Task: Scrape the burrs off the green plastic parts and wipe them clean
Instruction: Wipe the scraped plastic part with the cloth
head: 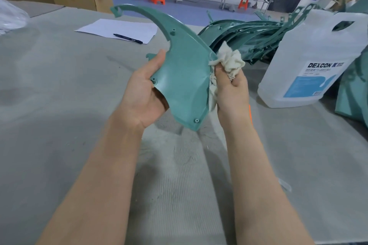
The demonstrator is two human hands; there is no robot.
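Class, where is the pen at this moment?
In the head view, the pen lies on the white paper at the table's far left-centre, behind the green part held up by the left hand.

Jug [310,59] on table [59,95]; parts pile [245,34] left-behind jug; paper [119,30] with pen [127,38] far left of jug.

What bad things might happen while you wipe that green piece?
The left hand holds the green part only near its wide end, up off the table, so a hard push from the cloth in the right hand might twist it loose. The long thin tip sticks out far and could bend or knock something. The jug stands close by the right hand; an elbow swing might bump it.
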